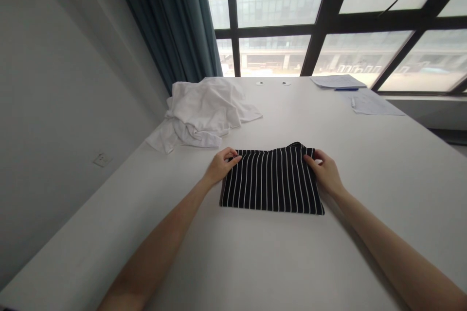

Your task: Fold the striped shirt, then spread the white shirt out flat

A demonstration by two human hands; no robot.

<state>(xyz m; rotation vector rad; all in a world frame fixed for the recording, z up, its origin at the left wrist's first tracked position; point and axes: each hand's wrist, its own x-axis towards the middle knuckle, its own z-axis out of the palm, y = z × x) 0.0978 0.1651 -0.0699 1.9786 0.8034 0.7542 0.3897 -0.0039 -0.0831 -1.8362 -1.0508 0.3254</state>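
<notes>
A black cloth with thin white stripes [272, 182], roughly rectangular and perhaps folded, is on the white table in front of me. My left hand [221, 165] pinches its far left corner between thumb and fingers. At the far right corner, my right hand [324, 170] grips the cloth the same way, thumb on top. The far edge between the hands dips in the middle and bulges up near the right, where a small dark loop shows. The near edge lies straight along the tabletop. Whether the cloth is a garment or a bag, I cannot tell.
A crumpled white cloth [207, 112] lies at the table's far left. Papers [337, 81] with a blue pen [346, 89] and another sheet [377, 104] rest at the far right. The white table [270, 262] meets a wall on the left; a blue curtain [175, 19] and windows stand behind.
</notes>
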